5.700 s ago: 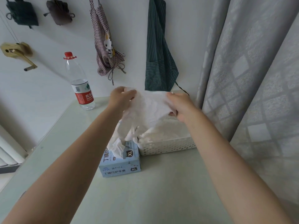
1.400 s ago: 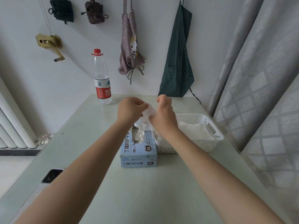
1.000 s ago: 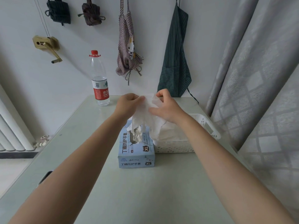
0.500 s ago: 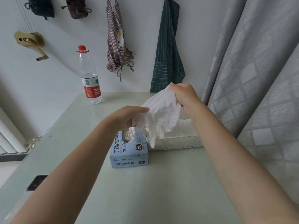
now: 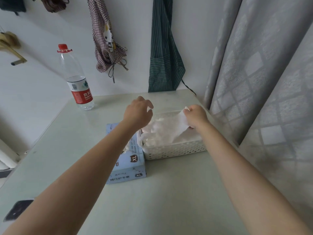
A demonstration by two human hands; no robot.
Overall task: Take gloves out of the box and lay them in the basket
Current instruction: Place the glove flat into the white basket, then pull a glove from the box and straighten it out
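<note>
The right hand [image 5: 196,116] pinches one end of a white glove [image 5: 176,128] over the basket [image 5: 174,150], at about 1 o'clock on the table [image 5: 169,192]. The glove droops down onto the pile inside. The left hand [image 5: 138,112] hangs loose and holds nothing, at the basket's 9 o'clock side. I think the right hand should go low, lay the glove flat, then let go. The box [image 5: 128,167] sits touching the basket on the left.
</note>
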